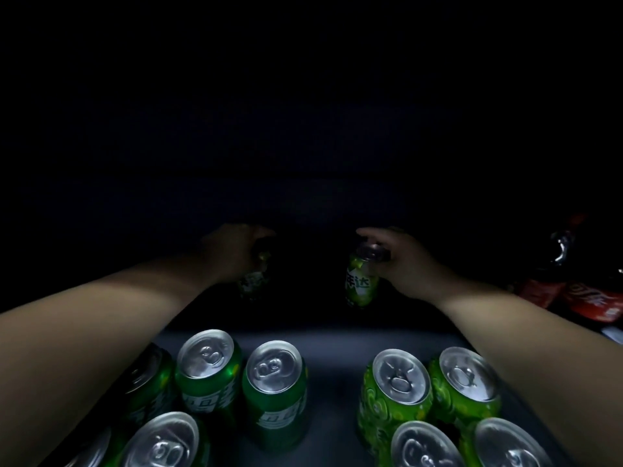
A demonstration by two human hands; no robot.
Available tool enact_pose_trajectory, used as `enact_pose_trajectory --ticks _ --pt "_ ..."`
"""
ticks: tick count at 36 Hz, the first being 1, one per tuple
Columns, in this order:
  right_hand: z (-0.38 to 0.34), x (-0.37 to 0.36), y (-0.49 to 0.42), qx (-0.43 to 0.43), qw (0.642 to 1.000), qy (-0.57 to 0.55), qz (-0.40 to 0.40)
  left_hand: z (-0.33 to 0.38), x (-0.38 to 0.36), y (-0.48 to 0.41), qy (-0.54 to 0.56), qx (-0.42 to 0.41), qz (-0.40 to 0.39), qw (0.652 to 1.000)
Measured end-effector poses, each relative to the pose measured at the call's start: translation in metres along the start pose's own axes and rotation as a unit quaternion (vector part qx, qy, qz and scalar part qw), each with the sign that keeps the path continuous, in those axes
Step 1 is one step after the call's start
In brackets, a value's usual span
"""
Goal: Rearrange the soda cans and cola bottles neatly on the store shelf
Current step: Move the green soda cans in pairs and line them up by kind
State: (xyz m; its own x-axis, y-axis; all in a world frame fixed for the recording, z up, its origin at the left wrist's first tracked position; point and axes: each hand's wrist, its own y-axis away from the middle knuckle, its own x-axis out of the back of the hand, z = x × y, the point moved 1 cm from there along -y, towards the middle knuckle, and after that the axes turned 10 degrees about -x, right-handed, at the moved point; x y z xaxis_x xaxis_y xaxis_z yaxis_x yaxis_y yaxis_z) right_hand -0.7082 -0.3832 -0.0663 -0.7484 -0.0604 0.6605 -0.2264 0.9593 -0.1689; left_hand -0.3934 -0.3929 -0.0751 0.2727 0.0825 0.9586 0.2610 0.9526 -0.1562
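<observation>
Both my arms reach deep into a dark shelf. My left hand (232,251) grips a green can (254,281) by its top, far back on the left; the can is dim and partly hidden. My right hand (401,261) grips the top of a light green can (360,284) with white lettering, far back on the right. Several dark green cans (274,392) stand upright at the front left. Several light green cans (397,399) stand at the front right. Cola bottles (586,294) with red labels stand at the far right.
The grey shelf floor (333,352) shows a bare strip between the two front groups of cans. The back of the shelf is black and nothing can be made out there.
</observation>
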Motion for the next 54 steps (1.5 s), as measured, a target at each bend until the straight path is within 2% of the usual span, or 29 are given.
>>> enact_pose_trajectory --ticks 9,13,20,24,28,32,36,45,54 --pt "-0.014 -0.005 0.015 0.034 0.997 -0.050 -0.056 0.073 0.027 0.034 0.049 -0.096 -0.024 0.994" --pt "-0.025 -0.005 0.025 0.069 0.993 0.009 -0.094 0.091 0.026 0.041 0.046 -0.124 -0.050 0.990" --pt "-0.030 -0.003 0.035 0.066 0.991 0.029 -0.117 0.102 0.025 0.049 0.092 -0.113 -0.082 0.986" --pt "-0.028 -0.007 0.034 0.034 0.985 0.060 -0.156 0.102 0.026 0.049 0.122 -0.091 -0.086 0.985" --pt "-0.028 -0.009 0.033 0.022 0.984 0.038 -0.174 0.105 0.024 0.050 0.132 -0.076 -0.112 0.982" --pt "-0.030 -0.005 0.037 0.007 0.982 -0.014 -0.191 0.104 0.023 0.050 0.166 -0.082 -0.100 0.978" --pt "-0.033 0.004 0.045 0.010 0.984 -0.020 -0.175 0.114 0.033 0.056 0.166 -0.091 -0.068 0.980" --pt "-0.056 0.048 0.074 0.068 0.994 -0.024 -0.080 0.161 0.070 0.074 0.125 -0.106 -0.013 0.986" --pt "-0.062 0.126 0.124 0.149 0.988 0.012 -0.021 0.240 0.113 0.097 0.067 -0.175 0.041 0.981"
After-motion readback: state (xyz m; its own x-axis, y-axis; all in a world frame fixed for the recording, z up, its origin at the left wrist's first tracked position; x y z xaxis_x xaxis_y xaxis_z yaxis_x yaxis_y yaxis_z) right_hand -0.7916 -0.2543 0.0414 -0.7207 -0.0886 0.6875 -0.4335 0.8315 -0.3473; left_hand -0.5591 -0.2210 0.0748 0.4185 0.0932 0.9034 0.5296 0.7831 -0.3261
